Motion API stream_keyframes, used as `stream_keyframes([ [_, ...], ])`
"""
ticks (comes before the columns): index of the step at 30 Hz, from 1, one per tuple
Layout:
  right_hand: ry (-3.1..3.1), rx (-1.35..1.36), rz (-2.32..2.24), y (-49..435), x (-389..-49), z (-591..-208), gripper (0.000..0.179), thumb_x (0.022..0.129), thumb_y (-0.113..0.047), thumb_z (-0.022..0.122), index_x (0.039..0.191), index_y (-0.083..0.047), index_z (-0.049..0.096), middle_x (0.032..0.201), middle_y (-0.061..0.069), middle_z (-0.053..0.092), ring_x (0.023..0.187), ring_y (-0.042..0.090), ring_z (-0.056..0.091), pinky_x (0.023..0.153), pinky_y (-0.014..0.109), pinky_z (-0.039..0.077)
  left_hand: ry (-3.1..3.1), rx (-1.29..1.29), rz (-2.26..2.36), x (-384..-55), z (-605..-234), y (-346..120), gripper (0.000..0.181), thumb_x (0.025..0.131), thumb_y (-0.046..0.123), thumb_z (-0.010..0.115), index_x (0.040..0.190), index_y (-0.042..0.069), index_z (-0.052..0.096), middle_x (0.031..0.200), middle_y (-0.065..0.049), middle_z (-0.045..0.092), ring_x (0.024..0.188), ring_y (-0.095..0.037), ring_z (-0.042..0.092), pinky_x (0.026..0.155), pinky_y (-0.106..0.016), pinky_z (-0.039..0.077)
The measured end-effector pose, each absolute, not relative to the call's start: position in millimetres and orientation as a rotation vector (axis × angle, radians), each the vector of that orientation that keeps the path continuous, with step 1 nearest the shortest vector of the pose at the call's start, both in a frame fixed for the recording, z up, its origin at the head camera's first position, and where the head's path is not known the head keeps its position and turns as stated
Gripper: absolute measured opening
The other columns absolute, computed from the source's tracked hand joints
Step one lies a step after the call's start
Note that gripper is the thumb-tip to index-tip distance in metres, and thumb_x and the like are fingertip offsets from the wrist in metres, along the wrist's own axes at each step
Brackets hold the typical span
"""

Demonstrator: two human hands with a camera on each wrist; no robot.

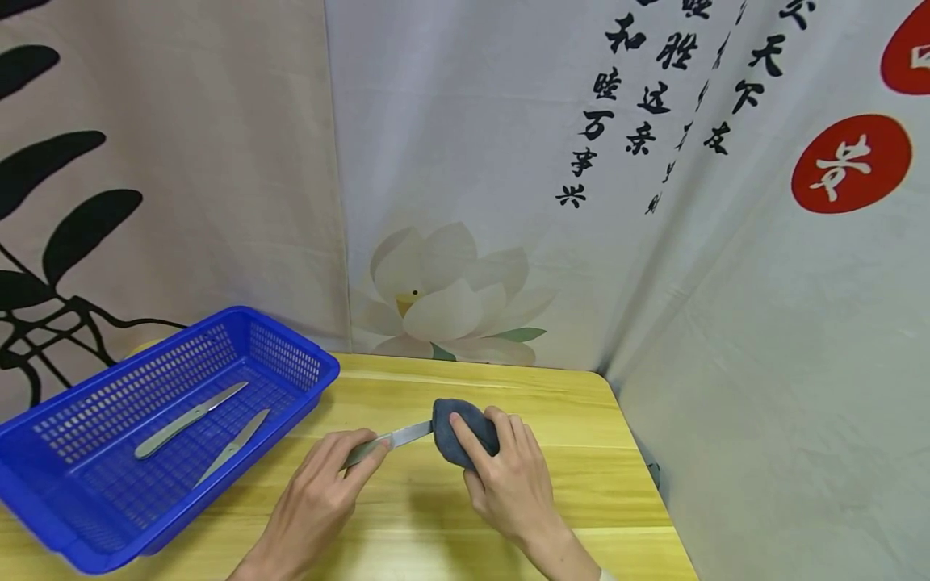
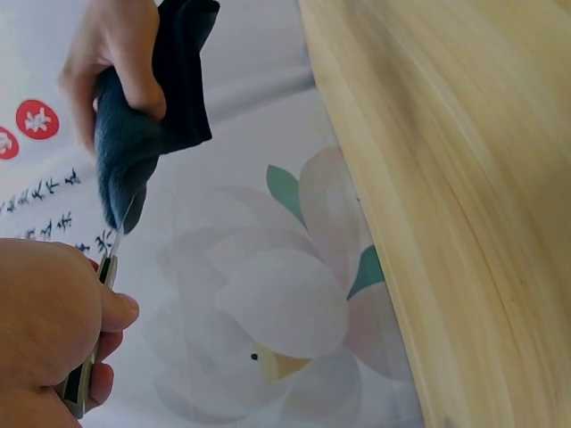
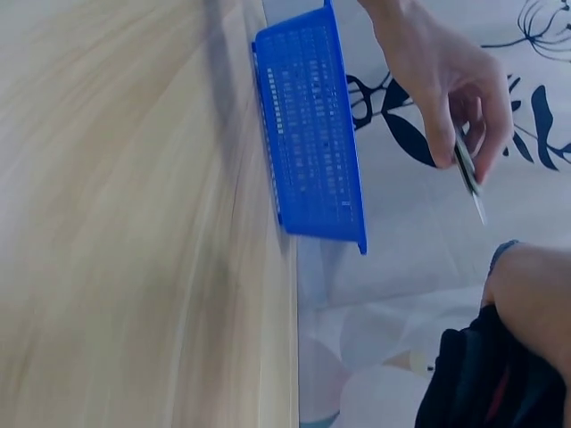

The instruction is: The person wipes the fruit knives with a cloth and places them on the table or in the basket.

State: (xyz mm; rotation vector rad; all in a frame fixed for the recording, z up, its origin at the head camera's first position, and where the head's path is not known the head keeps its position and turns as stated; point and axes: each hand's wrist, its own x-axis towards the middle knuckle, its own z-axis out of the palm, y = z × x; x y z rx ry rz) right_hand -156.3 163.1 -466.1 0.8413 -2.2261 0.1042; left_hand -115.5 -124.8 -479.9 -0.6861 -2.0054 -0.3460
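Note:
My left hand (image 1: 314, 484) grips the grey-green handle of a knife (image 1: 411, 434) above the wooden table. Its blade points right, toward a dark blue-grey cloth (image 1: 445, 440). In my right hand (image 1: 512, 484) the cloth is bunched and pinched, folded over the blade's tip, which it hides. The left wrist view shows the cloth (image 2: 129, 147) hanging in folds at the end of the knife. Seen from the right wrist, the knife (image 3: 466, 165) sticks out of the left hand's fingers, with the dark cloth (image 3: 455, 374) low at the right.
On the left of the table (image 1: 581, 452) stands a blue perforated plastic basket (image 1: 286, 355). Two similar knives lie in it, one knife (image 1: 174, 429) nearer its middle and another knife (image 1: 236, 444) by the near wall. A printed fabric curtain (image 1: 465, 145) hangs behind the table and along its right.

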Motion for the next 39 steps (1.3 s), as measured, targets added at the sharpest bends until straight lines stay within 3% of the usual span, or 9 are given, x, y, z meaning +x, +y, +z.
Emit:
stream_keyframes([
  [8, -2.210, 0.769, 0.151, 175.5, -156.8, -463.3, 0.074, 0.081, -0.012, 0.080, 0.154, -0.024, 0.071, 0.128, 0.023, 0.067, 0.094, 0.031, 0.058, 0.080, 0.044, 0.055, -2.019, -0.671, -0.366, -115.1, -479.0, -128.7, 0.055, 0.125, 0.016, 0.031, 0.123, 0.009, 0.085, 0.112, -0.015, 0.076, 0.098, -0.030, 0.071, 0.083, -0.045, 0.064],
  [15, -2.214, 0.874, 0.166, 154.0, -140.8, -458.0, 0.078, 0.083, -0.018, 0.084, 0.158, -0.026, 0.066, 0.133, 0.019, 0.066, 0.100, 0.027, 0.058, 0.083, 0.040, 0.056, -2.011, -0.693, -0.372, -117.2, -481.1, -125.9, 0.055, 0.125, 0.012, 0.030, 0.121, 0.008, 0.085, 0.111, -0.015, 0.075, 0.095, -0.030, 0.070, 0.080, -0.046, 0.064],
  [21, -2.216, 0.947, 0.135, 132.3, -131.0, -458.2, 0.081, 0.083, -0.022, 0.089, 0.160, -0.028, 0.064, 0.136, 0.015, 0.066, 0.102, 0.023, 0.058, 0.085, 0.036, 0.056, -2.062, -0.729, -0.422, -113.6, -481.9, -120.4, 0.059, 0.123, 0.008, 0.025, 0.123, 0.006, 0.083, 0.115, -0.015, 0.076, 0.101, -0.031, 0.071, 0.084, -0.046, 0.063],
  [30, -2.244, 0.954, 0.112, 128.3, -129.0, -460.3, 0.080, 0.086, -0.022, 0.088, 0.161, -0.030, 0.062, 0.139, 0.013, 0.065, 0.104, 0.023, 0.060, 0.086, 0.036, 0.056, -2.015, -0.754, -0.465, -115.6, -481.3, -116.0, 0.050, 0.109, -0.008, 0.037, 0.123, 0.007, 0.083, 0.115, -0.015, 0.076, 0.100, -0.032, 0.073, 0.084, -0.047, 0.063],
  [35, -2.237, 0.935, 0.097, 133.8, -131.4, -460.2, 0.079, 0.084, -0.023, 0.089, 0.159, -0.029, 0.065, 0.137, 0.014, 0.065, 0.103, 0.024, 0.060, 0.086, 0.037, 0.057, -2.025, -0.742, -0.443, -114.3, -481.6, -115.1, 0.057, 0.120, 0.002, 0.028, 0.126, 0.008, 0.084, 0.113, -0.014, 0.076, 0.098, -0.030, 0.071, 0.081, -0.045, 0.062],
  [39, -2.228, 0.910, 0.091, 141.2, -134.4, -460.7, 0.077, 0.084, -0.023, 0.087, 0.158, -0.029, 0.066, 0.135, 0.015, 0.066, 0.101, 0.025, 0.059, 0.085, 0.038, 0.057, -2.031, -0.735, -0.440, -113.3, -480.7, -114.7, 0.056, 0.122, 0.006, 0.028, 0.128, 0.009, 0.084, 0.113, -0.014, 0.076, 0.098, -0.029, 0.070, 0.080, -0.044, 0.061],
])
